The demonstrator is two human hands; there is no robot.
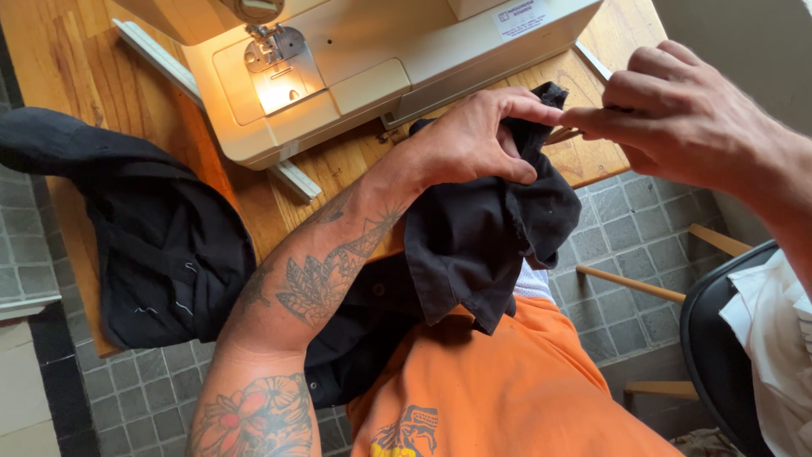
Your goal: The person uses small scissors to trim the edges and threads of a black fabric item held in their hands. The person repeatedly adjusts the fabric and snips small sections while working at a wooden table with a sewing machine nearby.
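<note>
Black garment (482, 228) bunched in left hand (474, 140), right hand (677, 110) pinching beside.

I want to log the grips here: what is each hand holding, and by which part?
The left hand grips the black cloth garment by a bunched upper edge. The right hand pinches a thin pale object; what it is cannot be told.

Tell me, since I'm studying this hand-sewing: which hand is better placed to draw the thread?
Probably the right hand: its fingertips pinch beside the black cloth, free to pull away. The left hand grips the cloth.
</note>
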